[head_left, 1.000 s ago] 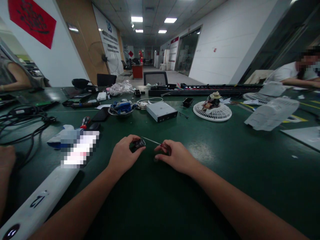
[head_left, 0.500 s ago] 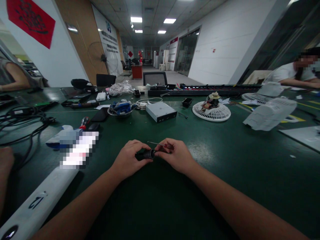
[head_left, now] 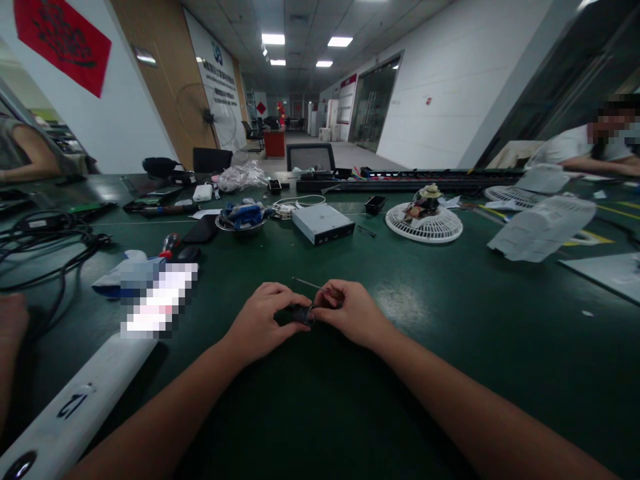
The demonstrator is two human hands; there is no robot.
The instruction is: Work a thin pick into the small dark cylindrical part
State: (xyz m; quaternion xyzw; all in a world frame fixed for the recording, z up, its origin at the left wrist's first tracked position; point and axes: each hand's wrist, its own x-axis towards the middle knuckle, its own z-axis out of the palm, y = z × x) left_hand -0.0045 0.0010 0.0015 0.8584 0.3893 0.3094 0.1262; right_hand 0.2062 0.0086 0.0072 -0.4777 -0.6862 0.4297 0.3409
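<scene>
A small dark cylindrical part (head_left: 302, 313) is held between the thumb and fingers of my left hand (head_left: 263, 319), above the green table (head_left: 320, 400). My right hand (head_left: 353, 310) is closed around a thin metal screwdriver (head_left: 309, 284), whose shaft points up and to the left over the part. The thumb and fingertip of my right hand meet the right end of the dark part. Whatever small piece may lie between those fingertips is too dark to make out.
Beyond my hands lie a grey disc drive (head_left: 323, 223), a bowl with blue items (head_left: 243, 217) and a white fan grille (head_left: 424, 223). Cables (head_left: 60, 250) and a long white device (head_left: 75, 400) are on the left. Other people sit at both sides.
The dark part has tilted, its open end now turned more downward. The screwdriver shaft has risen slightly and slopes more steeply. My right fingers have closed in on the part's end.
</scene>
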